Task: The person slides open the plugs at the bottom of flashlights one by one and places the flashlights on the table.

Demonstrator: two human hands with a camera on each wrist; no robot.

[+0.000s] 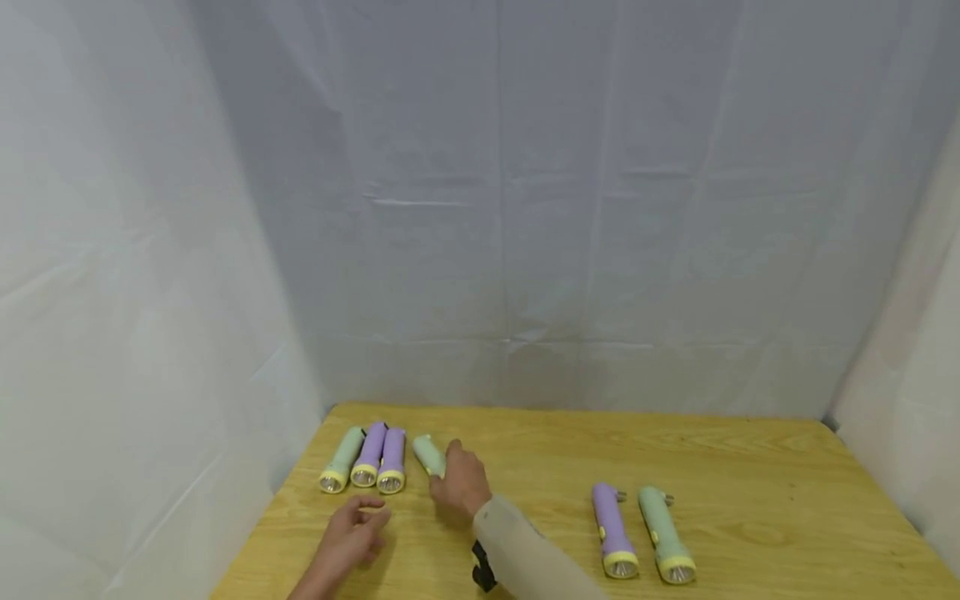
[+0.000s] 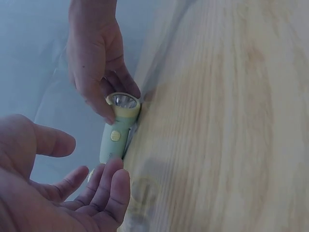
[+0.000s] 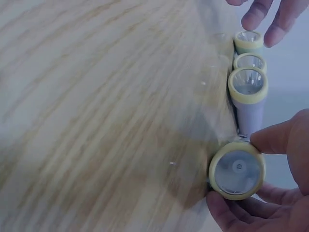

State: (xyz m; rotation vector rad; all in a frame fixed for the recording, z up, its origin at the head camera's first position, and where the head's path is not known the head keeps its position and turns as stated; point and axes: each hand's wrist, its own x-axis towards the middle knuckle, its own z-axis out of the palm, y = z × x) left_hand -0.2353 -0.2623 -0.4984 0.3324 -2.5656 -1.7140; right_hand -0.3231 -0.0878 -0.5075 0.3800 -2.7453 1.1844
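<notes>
My right hand (image 1: 461, 482) grips a pale green flashlight (image 1: 428, 455) around its yellow-rimmed head, thumb on one side and fingers on the other. In the left wrist view the same flashlight (image 2: 114, 138) shows a yellow button, its lens end between those fingers. The right wrist view faces its round lens (image 3: 237, 170). My left hand (image 1: 352, 531) hovers palm turned inward, fingers loosely bent and holding nothing, just in front of a row of three flashlights. That row has one green flashlight (image 1: 342, 459) at the left and two purple ones, a middle (image 1: 371, 452) and a right (image 1: 393, 459).
Farther right on the wooden table (image 1: 757, 467) lie a purple flashlight (image 1: 612, 527) and a green flashlight (image 1: 664, 532), side by side with lenses toward me. Pale sheeting (image 1: 555, 250) hangs behind the table and along both sides.
</notes>
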